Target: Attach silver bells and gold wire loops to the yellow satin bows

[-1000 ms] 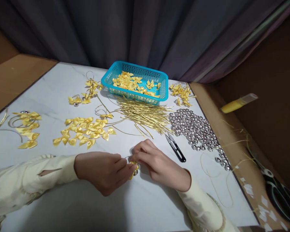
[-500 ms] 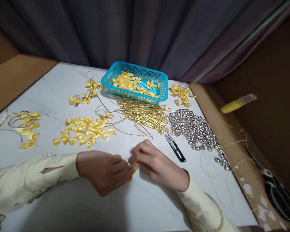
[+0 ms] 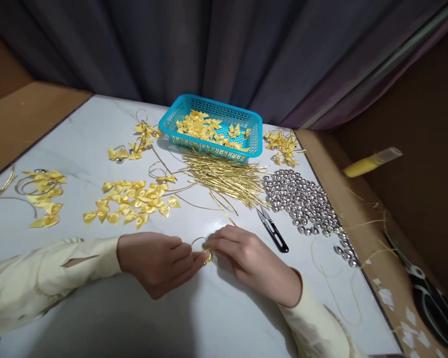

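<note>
- Yellow bows [image 3: 134, 198] lay grouped.
- The left hand [image 3: 157, 263] pinched a small bow [image 3: 208, 256] between both hands, beside a curved cord [image 3: 199, 238].
- The right hand [image 3: 252, 258] curled its fingers near the small bow; whether they gripped, I couldn't tell.

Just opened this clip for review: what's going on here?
A person's left hand pinches a yellow ribbon piece beside a thin cord arc; the right hand is at the same spot, its grip hidden. Loose yellow bows, gold cords and silver beads lie on the table, with more bows in a blue basket.
</note>
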